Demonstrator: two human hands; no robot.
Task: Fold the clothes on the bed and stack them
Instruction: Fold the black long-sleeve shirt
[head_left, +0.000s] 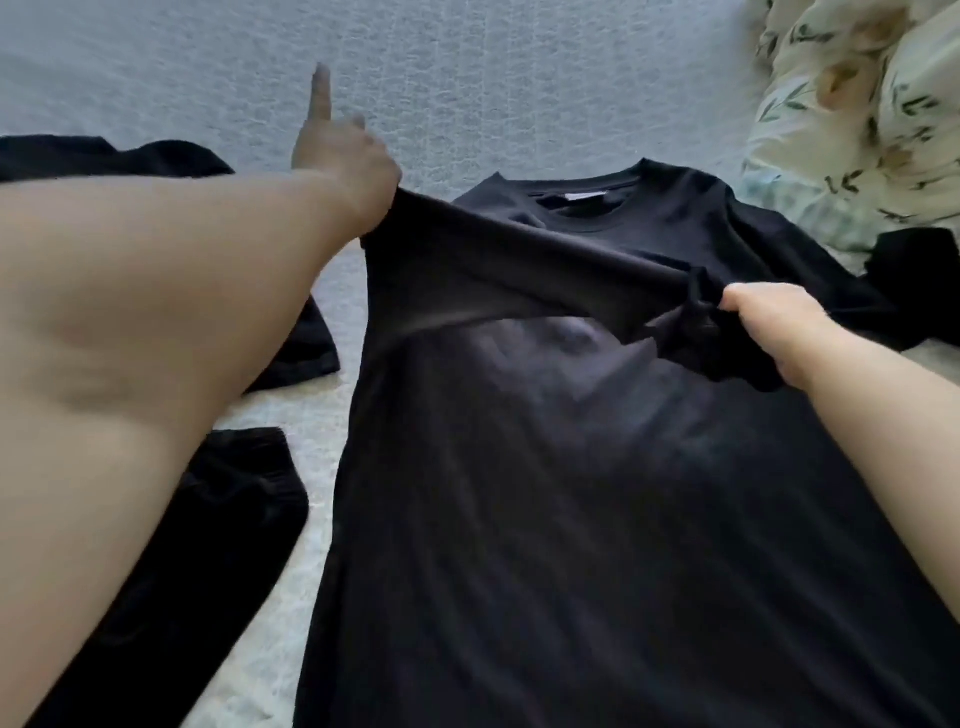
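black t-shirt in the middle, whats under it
The black t-shirt lies on the pale bedspread, which shows along its edge. Anything else beneath it is covered.

no legible text, brand, number or sign found. a small pale neck label (744, 196) sits inside the collar of the black t-shirt (597, 467), toward 12 o'clock; its print is too small and blurred to read.

matt black cloth t-shirt (597, 467) on rough textured bedspread (467, 78).
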